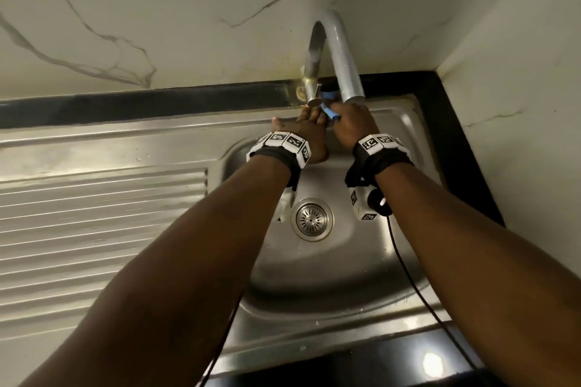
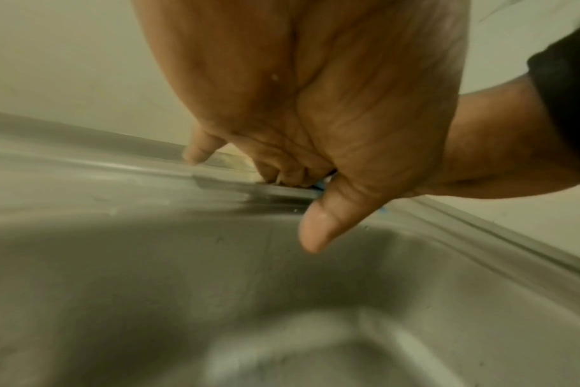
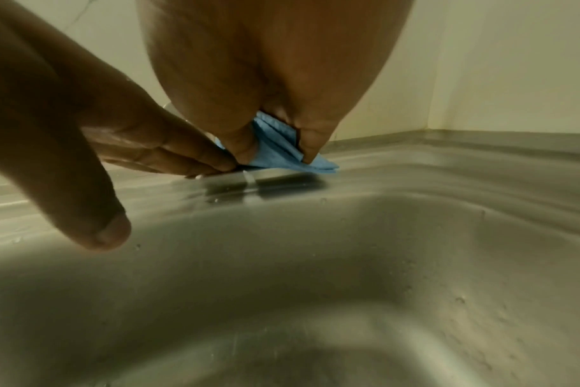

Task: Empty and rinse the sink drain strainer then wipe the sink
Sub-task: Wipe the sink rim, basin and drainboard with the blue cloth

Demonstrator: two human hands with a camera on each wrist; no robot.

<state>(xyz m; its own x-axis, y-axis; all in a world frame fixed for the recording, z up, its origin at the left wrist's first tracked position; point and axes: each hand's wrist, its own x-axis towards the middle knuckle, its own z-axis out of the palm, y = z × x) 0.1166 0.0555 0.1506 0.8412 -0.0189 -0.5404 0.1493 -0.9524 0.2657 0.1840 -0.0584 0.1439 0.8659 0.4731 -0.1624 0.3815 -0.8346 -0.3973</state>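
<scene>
The round metal drain strainer [image 1: 312, 219] sits in the drain of the steel sink [image 1: 314, 286]. Both hands are at the sink's back rim, under the curved faucet [image 1: 342, 56]. My right hand [image 1: 349, 122] pinches a folded blue cloth [image 1: 328, 111] between thumb and fingers. In the right wrist view this hand [image 3: 275, 154] presses the cloth [image 3: 322, 165] onto the wet rim. My left hand [image 1: 306, 132] lies just left of it, its fingers [image 3: 182, 157] stretched out with the tips at the cloth's edge on the rim. Its thumb [image 2: 318, 230] hangs free over the basin.
A ribbed steel drainboard [image 1: 94, 214] runs to the left of the basin. Black counter [image 1: 456, 141] borders the sink at the back and right, below marble walls that meet in a corner. The tap handle [image 1: 314, 97] sits just above the hands. Black cables [image 1: 405, 261] trail across the basin.
</scene>
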